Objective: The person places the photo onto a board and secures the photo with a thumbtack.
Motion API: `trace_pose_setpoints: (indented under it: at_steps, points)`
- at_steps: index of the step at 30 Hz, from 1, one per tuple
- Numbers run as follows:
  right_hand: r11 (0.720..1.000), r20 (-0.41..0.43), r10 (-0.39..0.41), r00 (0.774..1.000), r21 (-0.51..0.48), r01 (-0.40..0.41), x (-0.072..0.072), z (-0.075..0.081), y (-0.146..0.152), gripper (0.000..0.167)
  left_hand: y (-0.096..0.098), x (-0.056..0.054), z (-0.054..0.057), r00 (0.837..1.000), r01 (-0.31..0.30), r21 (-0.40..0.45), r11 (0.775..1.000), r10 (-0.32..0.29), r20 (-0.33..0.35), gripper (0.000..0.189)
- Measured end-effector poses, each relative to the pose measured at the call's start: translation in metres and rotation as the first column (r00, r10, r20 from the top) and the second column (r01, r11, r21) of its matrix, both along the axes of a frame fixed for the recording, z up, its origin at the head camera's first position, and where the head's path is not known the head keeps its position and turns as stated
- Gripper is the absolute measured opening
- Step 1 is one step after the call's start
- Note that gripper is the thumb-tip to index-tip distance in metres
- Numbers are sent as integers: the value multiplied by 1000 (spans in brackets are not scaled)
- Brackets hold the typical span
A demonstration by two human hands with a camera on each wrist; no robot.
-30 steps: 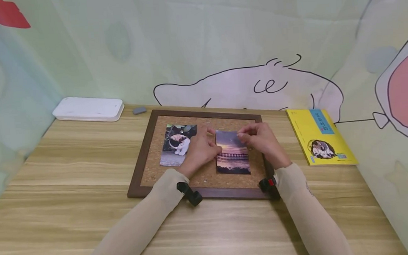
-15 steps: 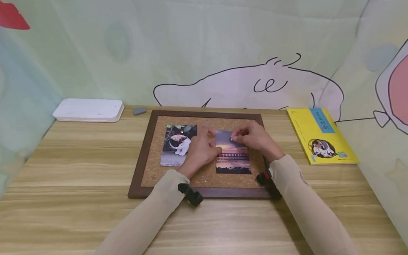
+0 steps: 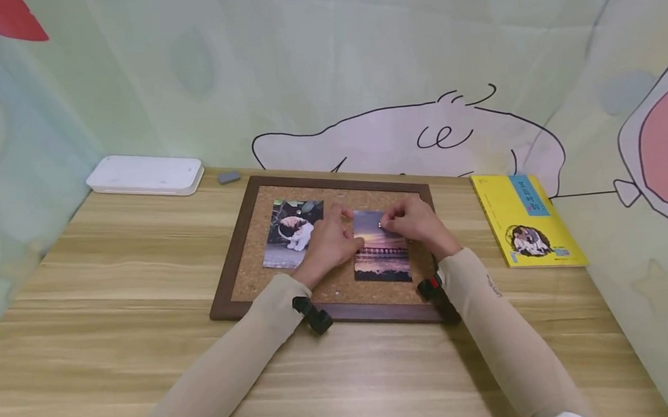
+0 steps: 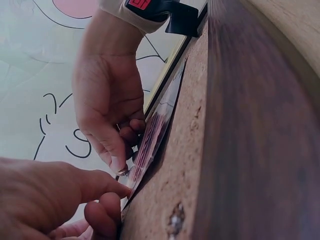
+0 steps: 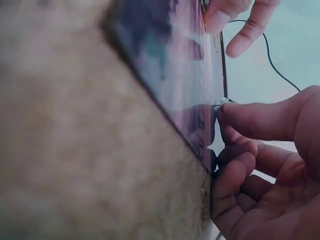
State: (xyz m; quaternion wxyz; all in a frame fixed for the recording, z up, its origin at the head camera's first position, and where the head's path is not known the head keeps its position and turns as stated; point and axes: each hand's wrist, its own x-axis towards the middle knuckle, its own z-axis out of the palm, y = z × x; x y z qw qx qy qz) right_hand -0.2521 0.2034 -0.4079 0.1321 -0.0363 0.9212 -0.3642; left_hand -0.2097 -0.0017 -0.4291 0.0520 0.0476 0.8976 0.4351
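Observation:
A sunset photo [image 3: 382, 253] lies on the cork board [image 3: 327, 287] to the right of a cat photo [image 3: 290, 239]. My left hand [image 3: 330, 241] holds the sunset photo by its left edge, thumb and a curled finger at the photo's corner [image 4: 131, 181]. My right hand [image 3: 411, 222] pinches a small clear push pin [image 3: 381, 224] against the photo's top. In the right wrist view the pin [image 5: 223, 101] sits at the fingertips [image 5: 240, 116] on the glossy photo [image 5: 170, 60]. From the left wrist, the right hand [image 4: 107, 107] holds the pin [image 4: 123, 172] at the photo's edge [image 4: 155, 132].
The board's dark wooden frame [image 3: 226, 271] rests on a wooden table [image 3: 116, 264]. A white flat case [image 3: 144, 175] and a small grey eraser [image 3: 229, 177] lie at the back left. A yellow book [image 3: 524, 220] lies to the right. Printed fabric walls surround the table.
My right hand has shifted a little left along the top of the sunset photo with the pin. The left hand has stayed at the photo's left edge.

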Motion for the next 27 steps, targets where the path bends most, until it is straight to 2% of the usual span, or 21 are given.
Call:
trace_pose_setpoints:
  at_steps: [8, 15, 21, 27]
  points:
    - [998, 76, -66, 995, 19, 65, -6, 5, -6, 16, -1, 0, 0, 1000, 1, 3, 1000, -1, 10, 55]
    - [995, 48, -100, 994, 18, 99, -5, 6, -8, 8, 0, 0, -1, 1000, 9, 12, 1000, -9, 5, 53]
    - [994, 49, -88, 995, -54, 91, -3, 3, -4, 12, 1, -1, 0, 1000, 10, 6, 1000, -10, 9, 53]
    - [994, 44, -79, 996, -65, 82, -1, 3, -5, 12, 1, 0, 0, 1000, 11, -2, 1000, -11, 15, 54]
